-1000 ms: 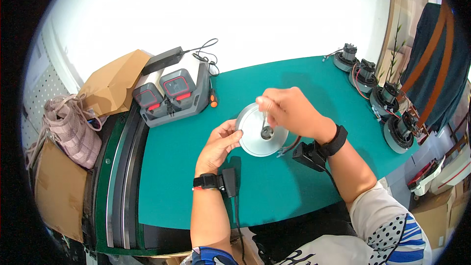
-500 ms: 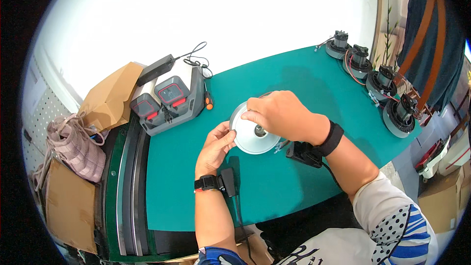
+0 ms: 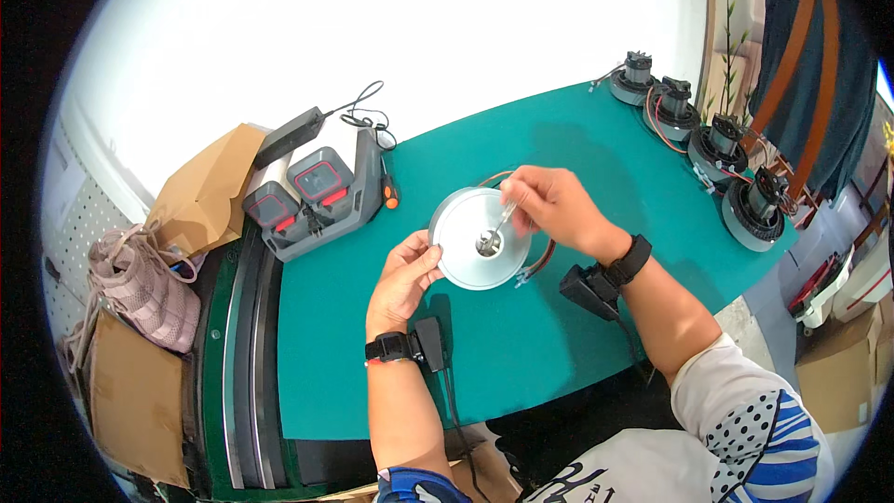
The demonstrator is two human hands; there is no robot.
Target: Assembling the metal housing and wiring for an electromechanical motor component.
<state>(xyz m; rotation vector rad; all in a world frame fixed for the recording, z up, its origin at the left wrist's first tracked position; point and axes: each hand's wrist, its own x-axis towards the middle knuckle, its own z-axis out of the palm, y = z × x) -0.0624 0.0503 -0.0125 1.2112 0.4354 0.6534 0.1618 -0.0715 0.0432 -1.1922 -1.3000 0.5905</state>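
On the green mat lies a round motor [image 3: 464, 259], its smooth silver cover facing up. My left hand [image 3: 406, 281] is closed on its left rim, thumb on top and fingers beneath. Over the upper right of the cover, my right hand [image 3: 549, 210] pinches a slim tool [image 3: 506, 217] with a thin shaft and a pale or clear handle; its exact kind is not plain. The shaft slants down to the dark central opening [image 3: 488, 242] of the cover. Reddish wires [image 3: 548, 261] with small connectors come out beside the motor.
Several similar motors [image 3: 722, 144] with wires stand along the mat's right edge. At the left are a grey charger stand with battery packs [image 3: 317, 177], an orange-handled screwdriver [image 3: 389, 194], a cardboard box [image 3: 209, 188] and a pink woven bag [image 3: 144, 275]. Cabled modules are strapped to both wrists.
My right hand has drawn back to the right from above the cover and turned, so the slim tool and central opening now show. My left hand still holds the rim.
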